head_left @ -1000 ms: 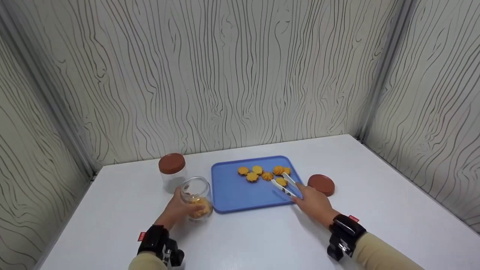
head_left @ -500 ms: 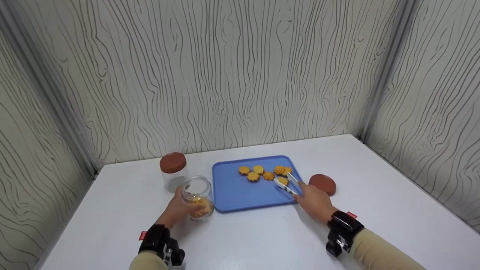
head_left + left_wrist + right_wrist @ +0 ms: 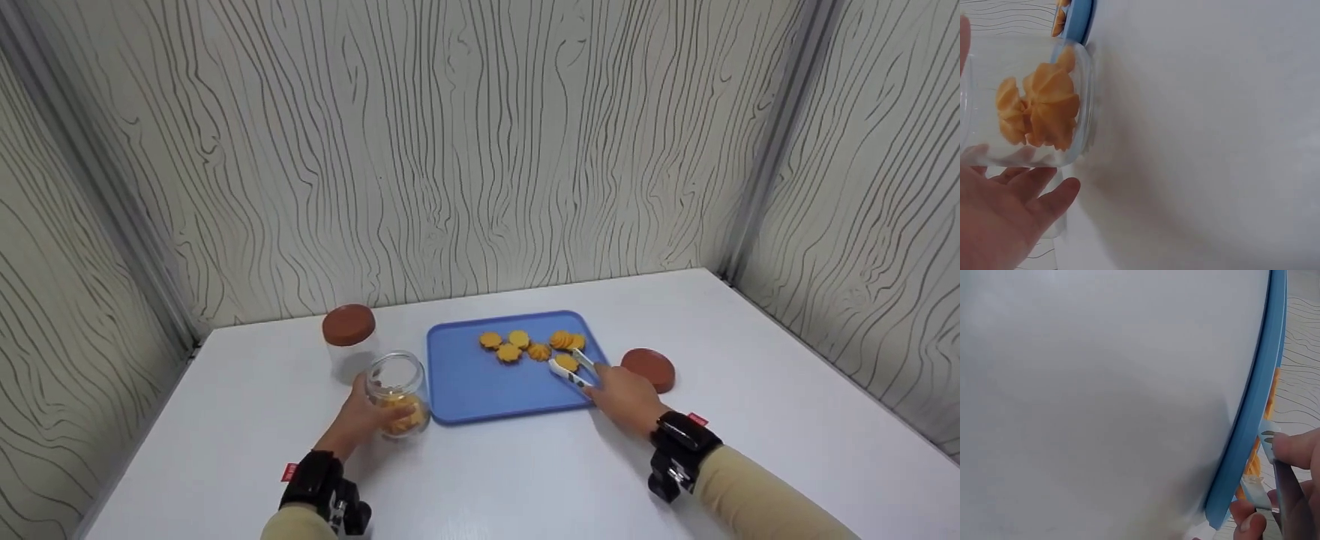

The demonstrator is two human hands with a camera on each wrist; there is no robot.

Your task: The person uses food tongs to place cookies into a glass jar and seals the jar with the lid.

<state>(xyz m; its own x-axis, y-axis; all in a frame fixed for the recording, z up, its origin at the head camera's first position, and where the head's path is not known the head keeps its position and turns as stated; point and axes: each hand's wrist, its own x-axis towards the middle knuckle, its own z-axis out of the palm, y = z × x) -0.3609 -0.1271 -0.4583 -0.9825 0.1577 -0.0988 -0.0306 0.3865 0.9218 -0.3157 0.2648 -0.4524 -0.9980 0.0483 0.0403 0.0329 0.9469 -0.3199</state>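
My left hand [image 3: 365, 416] grips a clear lidless jar [image 3: 396, 371] round its side. Several swirled golden cookies [image 3: 1053, 104] lie at the bottom of the jar. My right hand [image 3: 628, 397] holds a pair of white tongs [image 3: 571, 375] with dark marks on one arm. Their tips stand on either side of a cookie [image 3: 567, 363] near the right end of the blue tray [image 3: 480, 397]. Several more cookies [image 3: 509, 353] lie along the tray's upper half. In the right wrist view, the tongs [image 3: 1266, 439] reach over the tray's raised rim [image 3: 1247, 416], which hides most of the cookies.
A second clear jar [image 3: 351, 360] with a brown lid [image 3: 349, 325] stands behind my left hand. Another brown lid [image 3: 649, 369] lies on the white table [image 3: 495, 480] right of the tray. Patterned panels [image 3: 465, 150] close off the back and sides.
The tongs' tips have drawn closer together around the cookie at the tray's right end. My left hand keeps the jar in about the same place.
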